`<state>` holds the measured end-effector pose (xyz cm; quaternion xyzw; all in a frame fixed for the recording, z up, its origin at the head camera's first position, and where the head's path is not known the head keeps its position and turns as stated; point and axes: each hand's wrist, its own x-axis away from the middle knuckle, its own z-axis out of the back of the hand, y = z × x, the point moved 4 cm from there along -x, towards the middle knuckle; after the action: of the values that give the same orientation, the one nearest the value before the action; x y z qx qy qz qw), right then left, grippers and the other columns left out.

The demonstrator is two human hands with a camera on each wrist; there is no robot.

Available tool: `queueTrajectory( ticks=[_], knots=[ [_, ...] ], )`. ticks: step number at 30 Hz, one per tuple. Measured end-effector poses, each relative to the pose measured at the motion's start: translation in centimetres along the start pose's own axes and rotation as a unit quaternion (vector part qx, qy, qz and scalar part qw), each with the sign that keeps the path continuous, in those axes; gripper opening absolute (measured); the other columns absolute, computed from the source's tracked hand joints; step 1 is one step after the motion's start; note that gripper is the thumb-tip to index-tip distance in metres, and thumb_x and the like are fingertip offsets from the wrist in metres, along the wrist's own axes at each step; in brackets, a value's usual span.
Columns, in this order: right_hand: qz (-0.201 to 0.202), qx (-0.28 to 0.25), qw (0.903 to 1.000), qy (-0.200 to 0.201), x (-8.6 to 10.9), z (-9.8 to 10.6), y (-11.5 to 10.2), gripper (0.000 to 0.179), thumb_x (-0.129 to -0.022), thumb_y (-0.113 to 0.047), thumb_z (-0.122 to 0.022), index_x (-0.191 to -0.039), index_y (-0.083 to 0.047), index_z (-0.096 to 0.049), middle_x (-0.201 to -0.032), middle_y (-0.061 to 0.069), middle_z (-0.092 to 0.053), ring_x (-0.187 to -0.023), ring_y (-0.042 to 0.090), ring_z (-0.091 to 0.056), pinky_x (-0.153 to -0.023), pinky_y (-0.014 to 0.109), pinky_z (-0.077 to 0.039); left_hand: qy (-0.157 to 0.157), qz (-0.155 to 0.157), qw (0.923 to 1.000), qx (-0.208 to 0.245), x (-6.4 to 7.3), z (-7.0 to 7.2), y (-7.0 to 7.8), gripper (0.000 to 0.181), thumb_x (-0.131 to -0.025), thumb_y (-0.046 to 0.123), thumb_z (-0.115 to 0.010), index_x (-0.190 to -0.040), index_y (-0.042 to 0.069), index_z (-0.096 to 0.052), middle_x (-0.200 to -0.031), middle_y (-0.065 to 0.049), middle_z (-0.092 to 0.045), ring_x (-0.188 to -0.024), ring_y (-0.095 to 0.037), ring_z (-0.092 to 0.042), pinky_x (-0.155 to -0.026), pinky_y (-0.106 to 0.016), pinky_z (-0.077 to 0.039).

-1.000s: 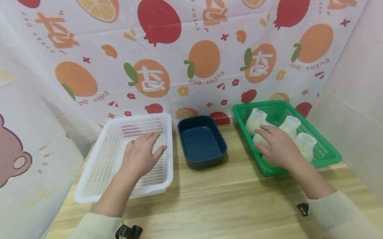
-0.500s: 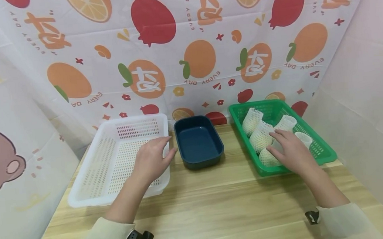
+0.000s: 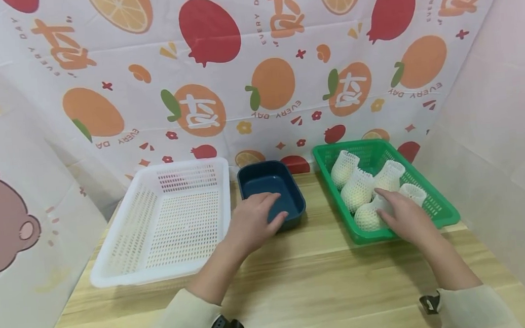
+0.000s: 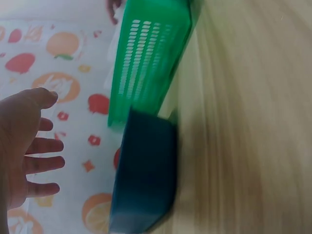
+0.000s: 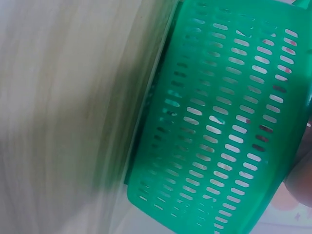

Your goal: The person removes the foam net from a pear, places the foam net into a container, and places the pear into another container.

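My left hand (image 3: 255, 223) hovers above the near left part of a dark blue rectangular bin (image 3: 270, 184), thumb and fingers spread, holding nothing. In the left wrist view the fingers (image 4: 45, 146) are straight and stand apart from the bin. My right hand (image 3: 408, 217) is over the near side of a green perforated basket (image 3: 444, 212), thumb and forefinger apart above the wrapped pieces. Several pale round pieces, apparently fruit, in white foam nets (image 3: 358, 190) lie in the basket. The right hand partly covers some; whether it touches one cannot be told.
A white perforated basket (image 3: 97, 277) stands at the left with nothing seen in it. All three containers rest on a wood-grain table (image 3: 299, 293). A fruit-printed cloth (image 3: 236, 44) hangs right behind them, and plain cloth walls flank both sides.
My left hand has moved right, from over the white basket to over the blue bin. The right hand has shifted slightly right and nearer within the green basket. The view has shifted a little.
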<state>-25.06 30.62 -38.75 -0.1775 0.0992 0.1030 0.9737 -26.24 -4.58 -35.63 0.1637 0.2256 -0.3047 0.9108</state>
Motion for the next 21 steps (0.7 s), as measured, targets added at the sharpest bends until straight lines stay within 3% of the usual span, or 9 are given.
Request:
queueTrajectory(
  ticks=[8,14,21],
  knots=[
    [0.025,-0.012,0.9978,0.06,0.2,0.1,-0.2,0.039,-0.089,-0.002,-0.067,-0.128,-0.002,-0.062,-0.122,0.021,-0.066,-0.112,0.043,-0.061,-0.093,0.058,-0.049,-0.038,-0.03,0.9987,-0.015,-1.0,-3.3,2.8,0.045,-0.093,0.045,-0.063,-0.125,0.014,-0.065,-0.119,-0.003,-0.07,-0.11,-0.022,-0.065,-0.088,-0.039,-0.056],
    [0.05,-0.015,0.9929,0.107,0.2,-0.2,-0.5,0.036,-0.084,0.002,-0.073,-0.119,-0.003,-0.068,-0.111,0.019,-0.071,-0.104,0.039,-0.067,-0.086,0.054,-0.054,-0.061,-0.064,0.9956,-0.031,-1.8,-5.5,5.7,0.046,-0.094,0.047,-0.06,-0.127,0.015,-0.064,-0.123,-0.003,-0.067,-0.11,-0.02,-0.065,-0.083,-0.037,-0.057],
    [0.047,-0.019,0.9926,0.11,0.1,-0.4,-0.7,0.037,-0.083,0.002,-0.073,-0.12,-0.003,-0.068,-0.111,0.02,-0.071,-0.103,0.038,-0.067,-0.085,0.053,-0.054,-0.099,-0.102,0.9891,-0.037,-2.9,-7.4,9.4,0.049,-0.097,0.05,-0.055,-0.134,0.018,-0.059,-0.134,-0.004,-0.061,-0.122,-0.019,-0.059,-0.092,-0.037,-0.054]
  ],
)
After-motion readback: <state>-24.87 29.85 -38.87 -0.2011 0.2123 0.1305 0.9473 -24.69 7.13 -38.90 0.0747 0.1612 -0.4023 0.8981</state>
